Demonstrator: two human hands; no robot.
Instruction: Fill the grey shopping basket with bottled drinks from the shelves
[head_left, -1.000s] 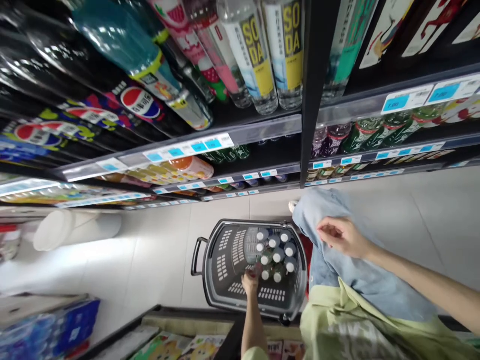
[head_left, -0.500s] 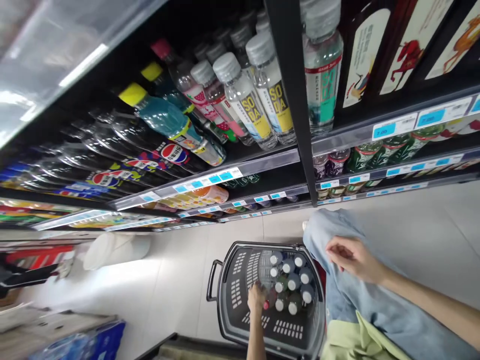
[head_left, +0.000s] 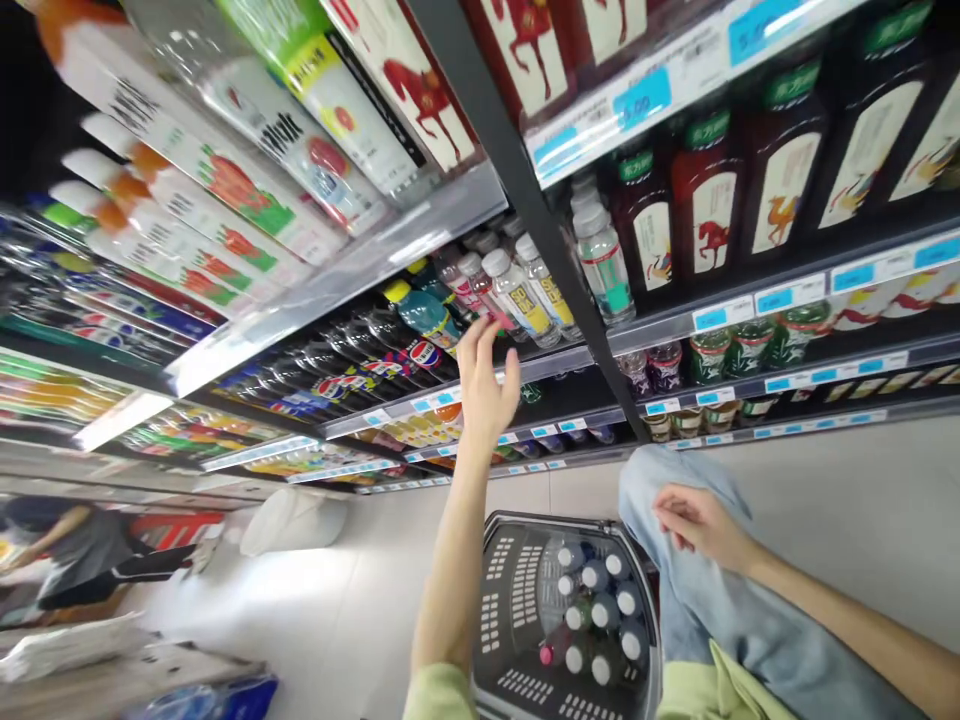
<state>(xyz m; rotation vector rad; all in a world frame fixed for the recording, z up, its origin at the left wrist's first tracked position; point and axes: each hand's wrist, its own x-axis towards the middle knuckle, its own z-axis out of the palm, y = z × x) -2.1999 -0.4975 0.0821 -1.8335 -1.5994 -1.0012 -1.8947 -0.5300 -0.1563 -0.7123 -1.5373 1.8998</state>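
Observation:
My left hand (head_left: pixel 486 378) is raised to the drinks shelf with its fingers spread and nothing in it. Its fingertips are close to a pink-labelled bottle (head_left: pixel 474 285) beside clear soda bottles (head_left: pixel 517 295). My right hand (head_left: pixel 694 527) rests on my knee in light blue jeans, fingers loosely curled and holding nothing. On the floor beside that knee stands a grey shopping basket (head_left: pixel 501 600) with several capped bottles (head_left: pixel 600 610) standing upright in it.
Dark shelves (head_left: pixel 675 325) with blue price tags run across the view, stocked with cola bottles (head_left: pixel 352 365) and dark red bottles (head_left: pixel 705 200). A person (head_left: pixel 67 550) bends low at the far left. The floor (head_left: pixel 825 500) is pale tile.
My left hand has left the basket and risen to the shelf. The view has tilted upward. A pink-capped bottle now lies in the basket. My right hand has stayed on my knee.

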